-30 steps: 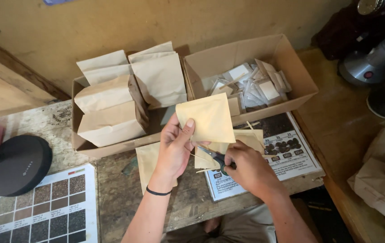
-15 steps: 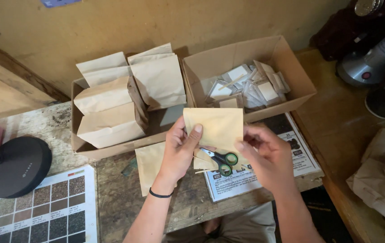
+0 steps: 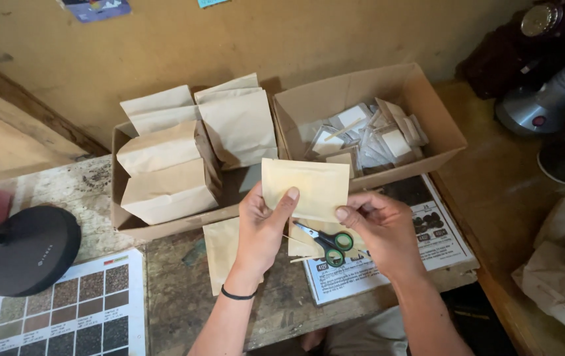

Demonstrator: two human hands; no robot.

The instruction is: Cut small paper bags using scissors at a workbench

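Kraft pouch | both hands' fingers pinching lower edges | scissors just below

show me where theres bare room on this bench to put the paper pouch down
Bare wood lies between the colour chart and the flat pouches under the left hand, and right of the printed sheet toward the crumpled bags. Both cardboard boxes are full; scissors crowd the middle.
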